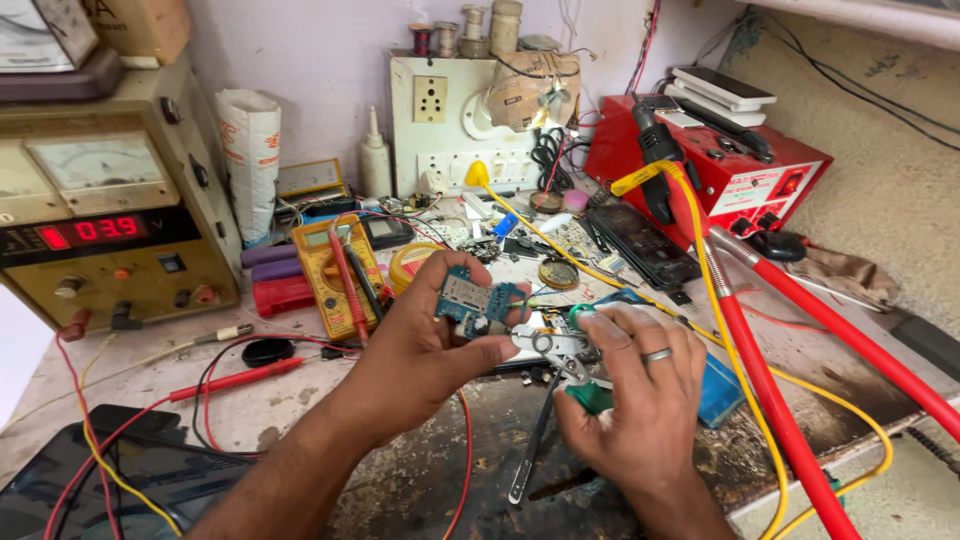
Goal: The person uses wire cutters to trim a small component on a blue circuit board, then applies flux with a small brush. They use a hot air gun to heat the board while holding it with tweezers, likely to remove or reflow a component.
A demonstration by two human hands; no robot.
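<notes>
Holding a small blue circuit board (470, 300) up off the counter (300, 400), the left hand (420, 350) has its fingers closed on the board's edges, thumb beneath. The right hand (640, 390) grips green-handled pliers (560, 350), fingers wrapped around the handles, with the metal tips at the board's lower right corner. To do this well, the board probably wants a firm pinch by its edges only, and the pliers a light squeeze on the one part they touch, so nothing bends or tears.

A yellow multimeter (335, 270) lies just behind the left hand, with a round yellow tin (412, 265) beside it. On the left stands a beige power supply (110, 210) with a red lit display. A white printed paper bag (250, 150) leans on the wall next to it. At the back right sits a red box-shaped unit (740, 170) with a white label panel on its front, and a white socket board (440, 125) hangs on the wall.
</notes>
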